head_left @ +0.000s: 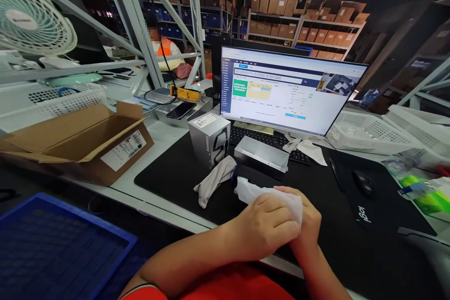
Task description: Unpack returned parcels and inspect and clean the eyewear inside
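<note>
While both hands work close to the person's chest, one long white bench (165,137) carries everything, with one black mat (183,173) over its middle. One monitor (281,93) stands at 12 o'clock from the hands; its page shows a green and a yellow panel, the text too small to read. One open cardboard box (80,140) lies at 10 o'clock, with one white barcode label on its side, also unreadable. One blue crate (52,243) sits at 8 o'clock, below the bench edge. One dark mouse pad (363,215) at 3 o'clock bears the word "logi", and one black mouse (363,183) rests on it. One grey product box (209,138) stands upright at 11 o'clock, its print illegible. One open silver tray (262,154) lies just beside it, in front of one black keyboard (260,137). One grey pouch (214,180) lies touching the product box.

The left hand (267,225) is curled over the right hand (309,225), and both are closed on one crumpled white cloth (253,192), held just above the mat, its free end sticking out toward 11 o'clock.
</note>
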Motion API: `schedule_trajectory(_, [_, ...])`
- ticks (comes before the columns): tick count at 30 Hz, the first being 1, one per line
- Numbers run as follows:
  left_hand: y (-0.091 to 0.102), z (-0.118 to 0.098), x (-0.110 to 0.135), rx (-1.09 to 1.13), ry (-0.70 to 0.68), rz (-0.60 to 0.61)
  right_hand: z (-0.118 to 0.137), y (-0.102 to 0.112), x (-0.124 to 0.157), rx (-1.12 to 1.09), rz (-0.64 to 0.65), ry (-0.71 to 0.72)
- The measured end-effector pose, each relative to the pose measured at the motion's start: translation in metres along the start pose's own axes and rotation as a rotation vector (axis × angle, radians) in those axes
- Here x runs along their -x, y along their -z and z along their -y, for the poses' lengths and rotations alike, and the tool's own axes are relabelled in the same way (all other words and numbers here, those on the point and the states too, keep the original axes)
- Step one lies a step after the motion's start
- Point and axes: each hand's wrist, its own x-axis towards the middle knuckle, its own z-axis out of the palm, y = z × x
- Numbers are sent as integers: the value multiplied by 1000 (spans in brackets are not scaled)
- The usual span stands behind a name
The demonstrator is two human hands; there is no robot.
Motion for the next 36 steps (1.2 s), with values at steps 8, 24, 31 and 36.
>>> schedule_trajectory(8, [41, 34, 8, -67, 432, 207, -7, 16, -9, -183, 11, -444])
schedule_trajectory(24, [19, 28, 11, 102, 762, 200, -8, 38, -14, -52, 187, -138])
schedule_trajectory(31, [24, 21, 6, 457, 698, 186, -2, 31, -25, 185, -206, 133])
schedule_trajectory(36, [34, 44, 3, 928, 717, 296, 1, 47, -2, 326, -241, 502])
